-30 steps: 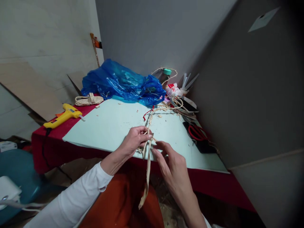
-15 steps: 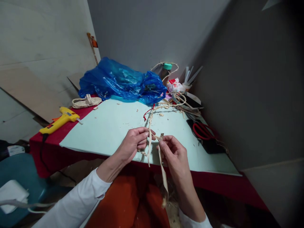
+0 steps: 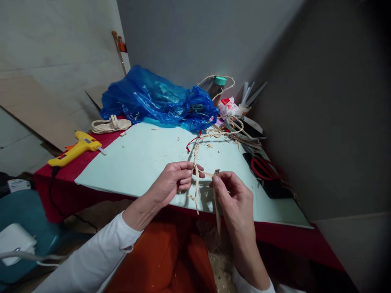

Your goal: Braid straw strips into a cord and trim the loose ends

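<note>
Over the table's front part, my left hand (image 3: 174, 181) pinches a pale braided cord (image 3: 196, 154) at the spot where its loose strands part. One flat strand (image 3: 197, 191) hangs straight down from those fingers. My right hand (image 3: 233, 193) is closed on a long dry fibre strip (image 3: 217, 211), whose brownish end pokes up above the thumb. A thin strand stretches taut between the two hands. Beyond my left hand the cord runs up to a red tie (image 3: 192, 141) and on toward the clutter at the back right.
A blue plastic bag (image 3: 152, 97) lies at the back. To the left are a yellow glue gun (image 3: 76, 150) and a small woven sandal (image 3: 111, 124). Red-handled scissors (image 3: 264, 167) rest at right. A lidded bottle (image 3: 219, 83) stands by the wall. A teal stool (image 3: 27, 215) is lower left.
My right hand has moved to the right, away from my left hand, drawing the strand between them longer. The hanging strip has swung. The view has shifted slightly.
</note>
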{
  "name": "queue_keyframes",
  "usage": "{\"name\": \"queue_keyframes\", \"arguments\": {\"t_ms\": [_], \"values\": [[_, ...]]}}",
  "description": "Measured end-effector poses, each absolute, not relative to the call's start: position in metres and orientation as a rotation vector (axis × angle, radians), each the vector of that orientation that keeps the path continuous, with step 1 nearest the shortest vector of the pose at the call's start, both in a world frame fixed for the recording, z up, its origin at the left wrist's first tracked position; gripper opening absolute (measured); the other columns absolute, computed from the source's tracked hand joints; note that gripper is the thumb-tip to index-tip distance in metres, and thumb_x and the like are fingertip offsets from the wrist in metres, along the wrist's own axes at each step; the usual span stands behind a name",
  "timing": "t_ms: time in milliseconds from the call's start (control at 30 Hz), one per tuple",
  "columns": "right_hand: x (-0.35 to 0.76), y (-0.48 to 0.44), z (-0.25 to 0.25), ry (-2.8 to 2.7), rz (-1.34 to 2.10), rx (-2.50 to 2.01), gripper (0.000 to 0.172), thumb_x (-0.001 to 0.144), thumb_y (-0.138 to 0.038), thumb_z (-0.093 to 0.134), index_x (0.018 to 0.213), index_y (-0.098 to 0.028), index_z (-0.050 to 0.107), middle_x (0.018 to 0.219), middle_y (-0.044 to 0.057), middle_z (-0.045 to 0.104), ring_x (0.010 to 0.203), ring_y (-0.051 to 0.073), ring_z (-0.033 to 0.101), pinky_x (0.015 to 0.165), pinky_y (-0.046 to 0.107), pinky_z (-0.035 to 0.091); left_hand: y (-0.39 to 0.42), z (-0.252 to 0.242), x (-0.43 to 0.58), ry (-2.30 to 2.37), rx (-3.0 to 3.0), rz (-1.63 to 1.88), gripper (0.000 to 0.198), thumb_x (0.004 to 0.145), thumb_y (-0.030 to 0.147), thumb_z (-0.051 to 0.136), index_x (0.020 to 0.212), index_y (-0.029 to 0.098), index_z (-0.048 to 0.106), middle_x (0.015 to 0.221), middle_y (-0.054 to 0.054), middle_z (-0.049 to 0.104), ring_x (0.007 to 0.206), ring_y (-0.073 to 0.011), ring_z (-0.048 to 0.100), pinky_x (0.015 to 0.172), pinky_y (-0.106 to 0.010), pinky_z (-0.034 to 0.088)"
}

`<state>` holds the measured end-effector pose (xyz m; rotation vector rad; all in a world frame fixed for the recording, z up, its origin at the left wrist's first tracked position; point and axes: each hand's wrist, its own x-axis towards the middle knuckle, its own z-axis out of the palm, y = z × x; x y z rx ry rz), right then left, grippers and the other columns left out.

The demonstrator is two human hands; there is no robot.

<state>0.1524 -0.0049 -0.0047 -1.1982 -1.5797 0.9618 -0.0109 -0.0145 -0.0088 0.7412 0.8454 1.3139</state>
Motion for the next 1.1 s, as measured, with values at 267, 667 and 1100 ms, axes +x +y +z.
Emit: {"name": "queue_keyframes", "arguments": {"t_ms": [267,667,1100], "values": [[0.143,-0.004,0.011,-1.774,0.726,-1.150,0.015,0.089,-0.030,0.054,0.080,-0.019,0.057,0.075,0.001,0.062,0.066,0.014,0.054,0.063,0.026,0.040,-0.013,-0.011,-0.012,0.795,0.717,1.300,0.014,0.072,0.012,0.063,0.084,0.007,0.069,0.074,-0.006,0.062,0.048,-0.0021,0.025,0.044,-0.018,0.018],[0.151,0.028,0.003,-1.788,0.777,-1.076,0.011,0.088,-0.030,0.053,0.085,-0.020,0.053,0.091,0.006,0.067,0.081,0.018,0.063,0.074,0.031,0.047,-0.012,-0.010,-0.012,0.887,0.822,1.301,0.015,0.079,0.022,0.067,0.081,0.007,0.067,0.076,-0.007,0.065,0.045,-0.0001,0.025,0.043,-0.020,0.012],[0.139,0.050,0.003,-2.083,1.310,-0.978,0.041,0.092,-0.045,0.047,0.064,-0.016,0.056,0.053,-0.003,0.044,0.050,0.009,0.034,0.047,0.022,0.025,-0.018,-0.016,-0.007,1.021,0.900,1.334,0.021,0.080,0.021,0.064,0.097,0.014,0.055,0.076,0.000,0.058,0.057,-0.0052,0.050,0.048,-0.014,0.033]]}}
